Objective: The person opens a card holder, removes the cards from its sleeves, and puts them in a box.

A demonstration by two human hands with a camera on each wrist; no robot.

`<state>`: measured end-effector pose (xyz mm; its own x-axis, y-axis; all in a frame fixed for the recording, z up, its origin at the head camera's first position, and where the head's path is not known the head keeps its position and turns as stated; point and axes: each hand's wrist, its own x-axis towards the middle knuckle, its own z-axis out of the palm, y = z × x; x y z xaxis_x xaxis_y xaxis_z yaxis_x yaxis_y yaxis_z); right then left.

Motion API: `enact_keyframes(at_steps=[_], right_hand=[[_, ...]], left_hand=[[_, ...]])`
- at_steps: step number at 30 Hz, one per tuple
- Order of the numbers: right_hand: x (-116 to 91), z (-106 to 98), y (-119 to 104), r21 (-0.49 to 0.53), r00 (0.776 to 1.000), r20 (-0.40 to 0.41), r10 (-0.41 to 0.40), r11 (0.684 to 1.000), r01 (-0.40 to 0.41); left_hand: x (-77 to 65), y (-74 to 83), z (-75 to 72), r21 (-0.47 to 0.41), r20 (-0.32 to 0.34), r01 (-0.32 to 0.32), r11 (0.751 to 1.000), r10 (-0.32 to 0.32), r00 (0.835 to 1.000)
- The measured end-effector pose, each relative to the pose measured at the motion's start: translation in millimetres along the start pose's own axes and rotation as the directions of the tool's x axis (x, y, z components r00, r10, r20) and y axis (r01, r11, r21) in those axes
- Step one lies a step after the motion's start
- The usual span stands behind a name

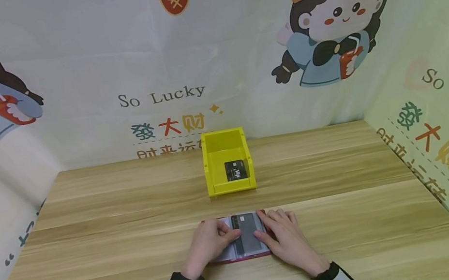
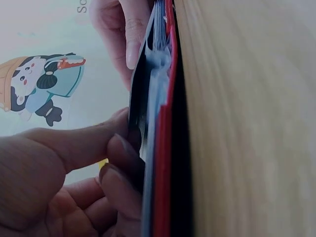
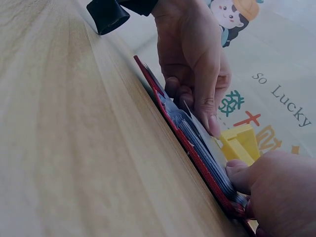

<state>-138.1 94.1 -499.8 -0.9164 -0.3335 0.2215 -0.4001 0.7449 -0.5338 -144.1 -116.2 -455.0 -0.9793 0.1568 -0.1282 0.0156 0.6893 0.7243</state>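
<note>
A card holder [image 1: 230, 252] with a red cover and clear plastic sleeves lies opened out on the table. On its right-hand side a dark grey card [image 1: 250, 239] sits at the sleeve, a black stripe down its left edge. My left hand [image 1: 209, 241] pinches that left edge between thumb and fingers; in the left wrist view the edge lifts away from the stack of sleeves [image 2: 159, 29]. At the holder's right side my right hand [image 1: 288, 241] grips it, thumb on the top sleeve and fingers at the outer edge, as the right wrist view shows.
Beyond the card holder stands a yellow plastic bin [image 1: 232, 189], its low front toward me. Inside lies a black card [image 1: 235, 170] marked "Vip". A printed cloth [image 1: 236, 50] hangs behind the wooden table [image 1: 115, 255] and along its sides.
</note>
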Motion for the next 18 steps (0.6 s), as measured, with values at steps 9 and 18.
enact_keyframes(at_steps=[9,18], right_hand=[[1.0,-0.2,-0.7,0.010,1.000,0.003,0.009,1.000,-0.009],[0.8,-0.6,-1.2,0.014,1.000,0.012,0.017,1.000,-0.017]], left_hand=[[-2.4,-0.9,-5.8,0.000,0.000,0.028,1.000,-0.028,1.000],[-3.6,-2.3,-10.3,0.001,0.009,0.071,0.998,-0.071,0.997]])
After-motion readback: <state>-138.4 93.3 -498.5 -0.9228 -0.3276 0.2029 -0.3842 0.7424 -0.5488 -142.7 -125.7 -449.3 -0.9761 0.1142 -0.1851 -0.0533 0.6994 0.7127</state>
